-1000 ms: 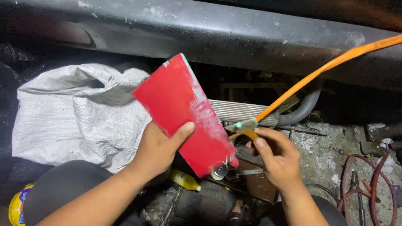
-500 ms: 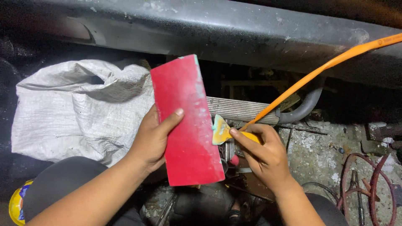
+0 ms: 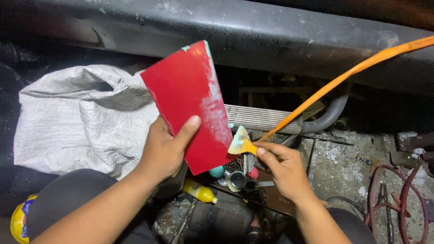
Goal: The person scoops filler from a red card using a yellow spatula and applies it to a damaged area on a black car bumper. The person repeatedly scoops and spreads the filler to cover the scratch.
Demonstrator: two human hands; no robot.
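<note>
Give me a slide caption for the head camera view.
Left hand holds flat red card; right hand presses small yellow spatula to its edge.

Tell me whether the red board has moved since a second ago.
Yes. The red board has tilted more upright, its top edge nearer the dark bumper.

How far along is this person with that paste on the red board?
Done: pale paste is already smeared along the edge of the red board, held up by the left hand. In hand: the right hand holds a small yellow spreader with paste on its blade against the board's edge. Left: no fresh paste shows on the grey bumper above.
</note>
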